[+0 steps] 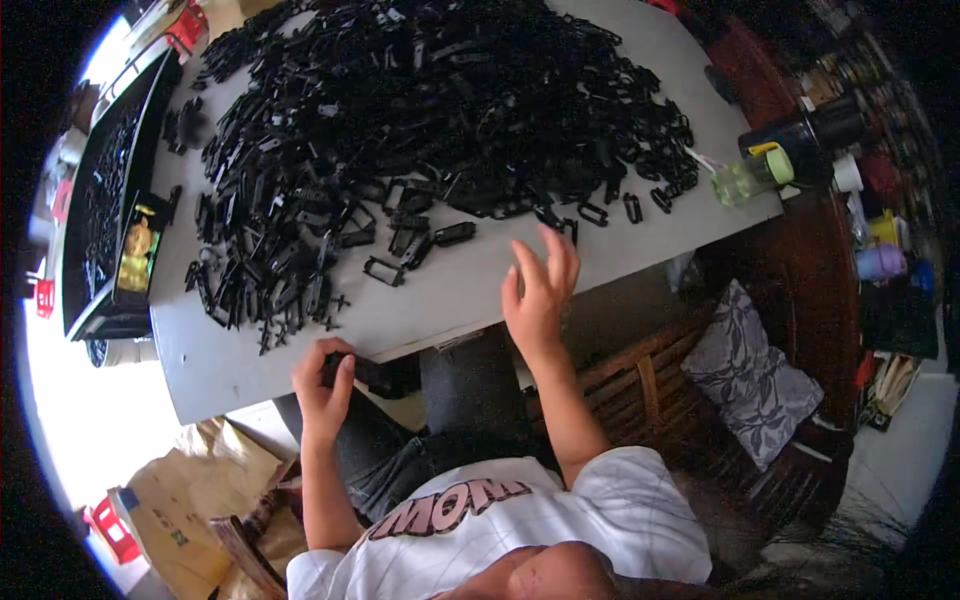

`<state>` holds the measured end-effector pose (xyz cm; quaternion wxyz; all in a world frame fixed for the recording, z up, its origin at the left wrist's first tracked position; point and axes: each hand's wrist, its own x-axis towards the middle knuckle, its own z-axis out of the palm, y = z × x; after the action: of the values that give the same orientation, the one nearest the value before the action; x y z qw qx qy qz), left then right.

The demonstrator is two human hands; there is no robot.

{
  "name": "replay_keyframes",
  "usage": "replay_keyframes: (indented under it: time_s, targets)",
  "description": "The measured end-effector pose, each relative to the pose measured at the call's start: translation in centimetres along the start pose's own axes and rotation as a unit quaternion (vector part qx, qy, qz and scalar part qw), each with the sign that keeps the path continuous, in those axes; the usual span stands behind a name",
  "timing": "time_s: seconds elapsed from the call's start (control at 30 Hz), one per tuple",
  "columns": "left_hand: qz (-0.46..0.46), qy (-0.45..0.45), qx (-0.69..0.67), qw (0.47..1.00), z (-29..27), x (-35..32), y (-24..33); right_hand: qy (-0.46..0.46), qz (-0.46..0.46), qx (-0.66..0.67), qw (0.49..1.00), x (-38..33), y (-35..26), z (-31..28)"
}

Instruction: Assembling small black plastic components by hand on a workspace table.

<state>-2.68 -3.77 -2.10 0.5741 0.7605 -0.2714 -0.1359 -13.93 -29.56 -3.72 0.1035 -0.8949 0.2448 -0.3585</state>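
A large heap of small black plastic parts [420,120] covers much of the pale table [600,265]; many are oblong frames. By the table's near edge, my left hand [322,390] is closed around a dark piece, which looks like one of the black plastic parts [337,368]; the fingers partly cover it. My right hand [540,295] is over the near edge, with its fingers apart and nothing seen in them. Its fingertips are close to a black part [568,230] at the front of the heap; whether they touch it I cannot tell. A loose oblong frame [383,271] lies between the hands, nearer the heap.
A black tray [158,100] of similar parts stands left of the table, a phone with a lit screen [138,248] at its near end. A greenish bottle [745,180] stands at the table's right corner. A wooden bench [650,385] with a patterned cushion [750,370] is at the right.
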Motion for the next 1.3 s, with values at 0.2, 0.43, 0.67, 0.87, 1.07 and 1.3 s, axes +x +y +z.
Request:
replay_keyframes:
  time_s: [0.2,0.43,0.67,0.87,1.07,1.3]
  targets:
    - [-0.02,-0.023,0.048,0.998,0.0,0.0,0.2,-0.024,0.05,-0.012,0.998,0.5,1.9,-0.1]
    - [-0.052,-0.025,0.051,0.997,0.2,0.2,-0.2,-0.02,-0.019,0.098,0.995,1.7,1.6,0.5]
    - [-0.04,-0.015,0.068,0.997,-0.1,0.0,-0.7,0.009,0.0,0.041,0.999,6.8,6.1,1.8]
    - [-0.039,-0.022,0.09,0.995,0.3,0.2,-0.3,0.044,0.035,0.07,0.996,9.3,12.0,1.4]
    - [-0.026,0.012,0.069,0.997,0.4,0.4,-0.4,0.049,0.067,0.144,0.986,9.8,13.6,-0.4]
    - [-0.043,-0.012,0.067,0.997,0.3,0.3,-0.3,0.111,0.129,0.224,0.96,7.8,14.7,-2.1]
